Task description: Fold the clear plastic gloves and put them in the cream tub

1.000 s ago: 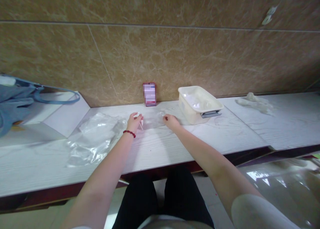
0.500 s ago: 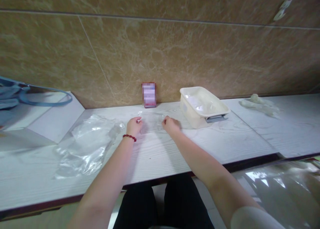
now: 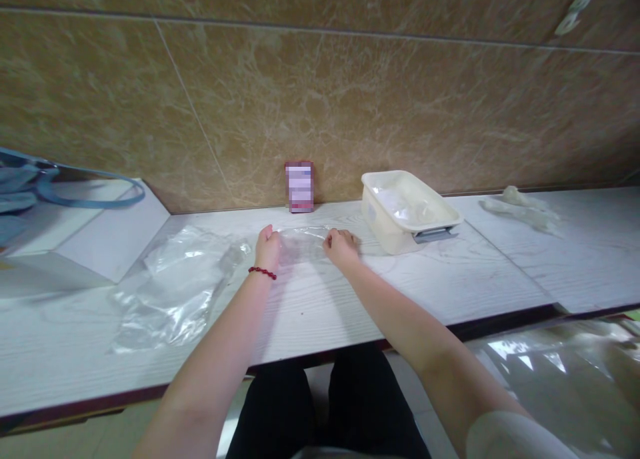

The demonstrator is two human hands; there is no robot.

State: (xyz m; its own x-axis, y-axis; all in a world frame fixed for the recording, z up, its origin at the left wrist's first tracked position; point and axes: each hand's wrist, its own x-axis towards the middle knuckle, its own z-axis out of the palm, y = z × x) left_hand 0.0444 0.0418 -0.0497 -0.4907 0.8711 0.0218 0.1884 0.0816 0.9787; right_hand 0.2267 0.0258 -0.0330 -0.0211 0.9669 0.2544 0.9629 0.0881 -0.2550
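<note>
Between my two hands stretches a clear plastic bag, just above the white wood-grain table. My left hand, with a red beaded bracelet at the wrist, is closed at the bag's left side, thumb pointing up. At the right side, my right hand pinches the bag's edge between thumb and fingers. More clear plastic bags lie in a loose, crumpled spread to the left of my left hand. A cream plastic bin with clear plastic inside stands to the right of my right hand.
Against the brown marbled wall stands a small red-edged box or card, its face blurred. A white box with a blue strap sits at left. Whitish gloves lie at right. The table's front edge runs before my legs.
My left hand has turned so its thumb points up, and the upper edge of the bag now shows more clearly between my hands. The view has shifted slightly.
</note>
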